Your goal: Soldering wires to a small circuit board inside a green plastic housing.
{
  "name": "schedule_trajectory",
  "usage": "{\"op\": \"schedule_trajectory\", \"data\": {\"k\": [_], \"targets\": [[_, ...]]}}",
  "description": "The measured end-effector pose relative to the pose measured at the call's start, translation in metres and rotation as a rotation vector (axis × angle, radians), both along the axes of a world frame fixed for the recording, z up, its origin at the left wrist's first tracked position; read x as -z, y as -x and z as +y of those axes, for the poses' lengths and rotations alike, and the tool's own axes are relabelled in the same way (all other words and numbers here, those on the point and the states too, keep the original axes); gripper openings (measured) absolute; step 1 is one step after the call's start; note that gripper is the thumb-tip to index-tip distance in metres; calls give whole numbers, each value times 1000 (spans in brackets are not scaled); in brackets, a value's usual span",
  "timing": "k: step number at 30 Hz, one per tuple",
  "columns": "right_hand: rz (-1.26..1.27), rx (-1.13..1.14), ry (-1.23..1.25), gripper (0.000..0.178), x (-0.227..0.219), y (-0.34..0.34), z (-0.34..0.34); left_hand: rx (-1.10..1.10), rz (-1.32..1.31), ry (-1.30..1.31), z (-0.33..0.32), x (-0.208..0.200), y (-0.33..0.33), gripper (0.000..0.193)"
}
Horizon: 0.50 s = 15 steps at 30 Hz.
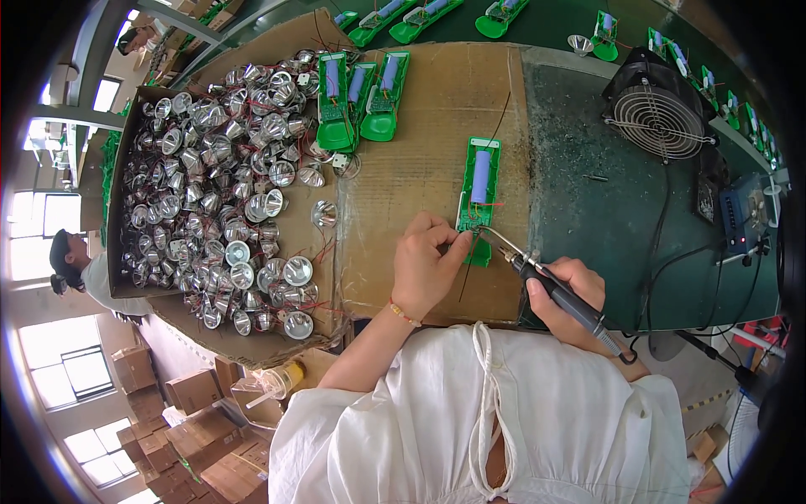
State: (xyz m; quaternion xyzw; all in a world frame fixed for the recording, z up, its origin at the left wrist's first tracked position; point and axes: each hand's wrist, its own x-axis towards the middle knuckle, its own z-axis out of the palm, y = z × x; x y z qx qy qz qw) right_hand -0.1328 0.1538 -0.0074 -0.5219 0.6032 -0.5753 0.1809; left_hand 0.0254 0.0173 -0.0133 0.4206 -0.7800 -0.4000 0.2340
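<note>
A green plastic housing [482, 160] lies on the cardboard in front of me, with a purple cylindrical battery [481, 177] and a small circuit board in it. My right hand [567, 290] grips a soldering iron [564, 296] with a black handle; its bent metal tip reaches the board end of the housing. My left hand [429, 262] is closed in a pinch at the housing's left edge, close to the tip. What its fingertips hold is hidden. Thin dark and red wires stick out around the board.
At left, a cardboard box [277, 346] holds many silver reflector cups [238, 252] with red wires. Several green housings [386, 101] lie beyond the cardboard sheet [403, 185]. A fan [659, 122] and a blue soldering station [742, 220] with cables stand at right. Other people are at far left.
</note>
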Motion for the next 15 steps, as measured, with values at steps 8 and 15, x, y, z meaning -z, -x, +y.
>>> {"op": "schedule_trajectory", "data": {"k": [8,15], "targets": [[-187,66,-169,18,-13,4,13,-1,14,5,-2,-5,2,16],[-232,78,-173,17,7,9,16,-7,10,13,1,-4,-2,16]]}}
